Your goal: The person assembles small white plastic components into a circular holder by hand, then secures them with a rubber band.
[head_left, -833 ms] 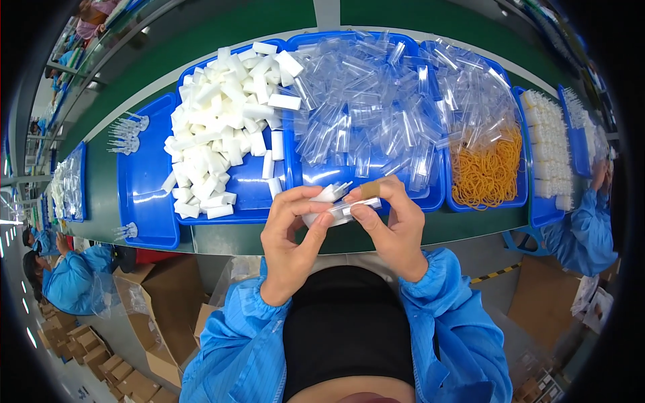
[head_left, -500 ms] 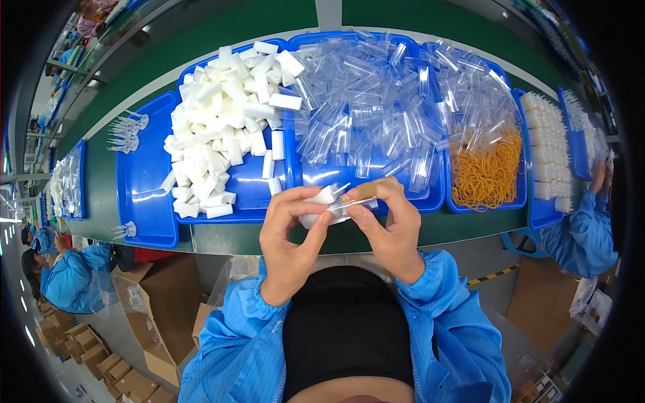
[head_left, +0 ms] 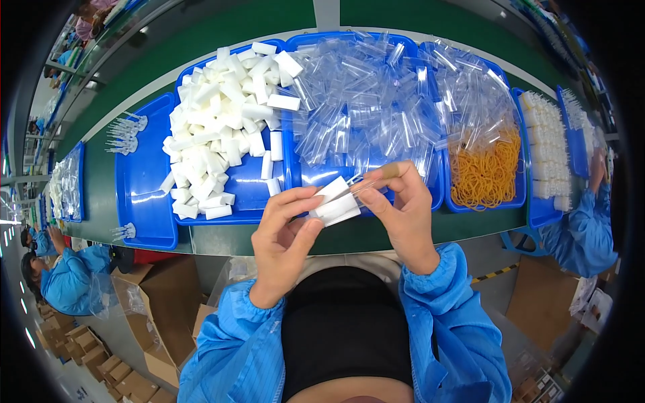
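Note:
My left hand (head_left: 282,235) is closed on white foam blocks (head_left: 336,208), pinched between thumb and fingers above the tray's near edge. A thin clear plastic piece (head_left: 352,180) shows at the blocks' upper end. My right hand (head_left: 406,215), with brown tape (head_left: 390,172) around its index finger, pinches a clear plastic sleeve (head_left: 364,183) beside the blocks. How far the sleeve reaches over them I cannot tell. Beyond the hands lie a heap of white foam blocks (head_left: 211,117) at the left and a heap of clear sleeves (head_left: 363,94) in the middle, both in blue trays.
Orange rubber bands (head_left: 485,171) fill the near part of a right tray, with more clear sleeves behind. Stacked white pieces (head_left: 545,148) stand farther right. A blue tray (head_left: 148,191) at the left holds small clear parts. Co-workers (head_left: 74,269) sit at both sides; cardboard boxes (head_left: 168,302) stand below.
The white blocks have tilted upward and show more fully. My right hand has drawn slightly right and up with the clear sleeve, while my left hand has shifted a little left.

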{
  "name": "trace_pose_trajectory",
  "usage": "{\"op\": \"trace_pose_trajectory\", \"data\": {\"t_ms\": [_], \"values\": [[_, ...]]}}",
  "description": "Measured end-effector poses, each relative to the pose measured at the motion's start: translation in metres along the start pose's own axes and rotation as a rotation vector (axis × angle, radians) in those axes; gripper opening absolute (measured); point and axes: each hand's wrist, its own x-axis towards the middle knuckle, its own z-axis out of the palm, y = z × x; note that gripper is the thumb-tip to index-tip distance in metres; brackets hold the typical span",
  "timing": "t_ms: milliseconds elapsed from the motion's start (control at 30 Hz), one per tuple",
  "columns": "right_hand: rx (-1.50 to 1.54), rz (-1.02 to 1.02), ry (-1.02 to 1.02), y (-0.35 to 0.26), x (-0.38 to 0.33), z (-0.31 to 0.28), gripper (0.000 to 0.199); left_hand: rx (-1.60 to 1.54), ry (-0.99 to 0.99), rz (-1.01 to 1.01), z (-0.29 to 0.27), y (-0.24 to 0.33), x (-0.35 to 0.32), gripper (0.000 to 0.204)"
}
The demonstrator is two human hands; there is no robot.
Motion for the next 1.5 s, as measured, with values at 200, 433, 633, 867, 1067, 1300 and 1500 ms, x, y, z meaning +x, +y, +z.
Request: {"op": "trace_pose_trajectory", "data": {"t_ms": [200,433,633,867,1067,1300,1500], "values": [[0.059,0.051,-0.026,-0.005,0.000,-0.002,0.028,-0.075,-0.036,-0.012,-0.005,-0.001,-0.004,0.026],[-0.079,-0.089,-0.084,-0.001,-0.008,-0.002,0.030,0.134,-0.064,0.053,0.004,0.000,-0.002,0.024],[-0.104,-0.158,-0.085,-0.001,-0.008,-0.002,0.031,-0.012,-0.040,-0.051,0.002,0.000,-0.003,0.023],[-0.159,-0.223,-0.067,0.007,-0.010,0.002,0.029,0.054,-0.025,-0.015,0.004,0.000,-0.006,0.024],[-0.088,-0.137,-0.095,0.002,-0.005,0.000,0.030,0.006,-0.034,-0.004,-0.001,-0.002,-0.006,0.031],[0.032,-0.060,-0.132,0.000,-0.003,-0.011,0.035,-0.211,-0.078,-0.025,-0.008,-0.008,-0.007,0.028],[0.020,-0.056,-0.244,-0.003,-0.012,-0.004,0.038,-0.155,-0.088,0.076,-0.007,-0.011,-0.016,0.030]]}}
